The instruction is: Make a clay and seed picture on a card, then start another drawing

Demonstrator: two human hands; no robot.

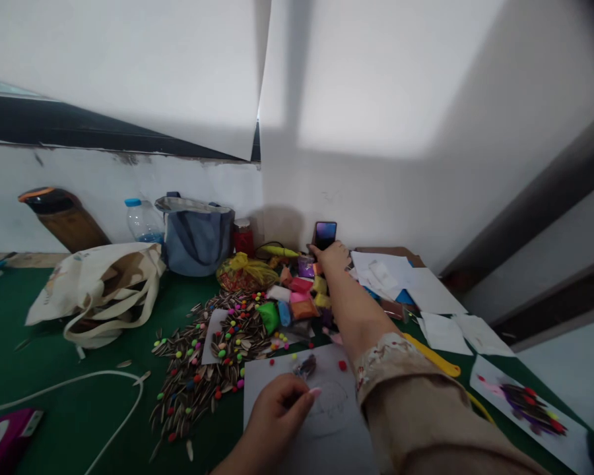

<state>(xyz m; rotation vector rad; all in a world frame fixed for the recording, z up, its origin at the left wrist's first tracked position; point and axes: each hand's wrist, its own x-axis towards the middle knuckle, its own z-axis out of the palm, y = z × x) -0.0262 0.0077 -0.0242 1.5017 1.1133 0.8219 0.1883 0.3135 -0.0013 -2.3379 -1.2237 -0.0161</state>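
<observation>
My right hand (332,257) reaches far across the green table to a dark phone (325,234) leaning against the wall; its fingers touch the phone's lower edge, and I cannot see if they grip it. My left hand (277,412) rests near me on a white sheet of paper (321,422), fingers curled in a loose pinch beside a small dark cluster of seeds (305,365) stuck on the sheet. Left of the sheet lies a spread of sunflower seeds with small coloured balls (212,356). Packets of coloured clay (297,297) sit under my right forearm.
A cream tote bag (99,290), a blue bag (198,241), a water bottle (141,221) and a red jar (243,236) stand at the back left. White papers (426,290) lie at right, a finished seed picture (529,406) near the right edge. A white cable (79,382) crosses front left.
</observation>
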